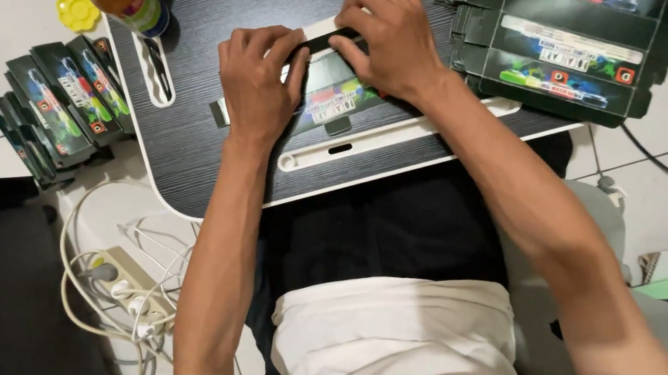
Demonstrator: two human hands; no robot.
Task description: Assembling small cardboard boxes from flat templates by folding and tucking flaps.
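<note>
Far left, on the floor tiles, a stack of folded boxes leans beside the black table, well apart from both hands. A bottle stands at the table's far left corner, cut off by the frame's edge, so its top is not visible.

The left hand presses on the left part of a flat carton lying at the middle of the table. Its fingers are curled down, thumb and forefinger pinching the carton's far edge. The right hand does the same on the right part, fingers bent and closed on that far edge, where a dark flap seems to be turned between the two thumbs.

The carton looks like thin printed card: light, stiff across its panels, but weak along the creases and quick to dent or tear at the flaps. Its glossy face may slide on the smooth table. The best hold is probably at the edges and along the fold lines, with fingertips, not the palms.

The hands cover most of the carton, so its full shape, and whether it is glued or open at the ends, cannot be made out.

Right, a pile of flat cartons rests on the table's right edge, partly overhanging it.
</note>
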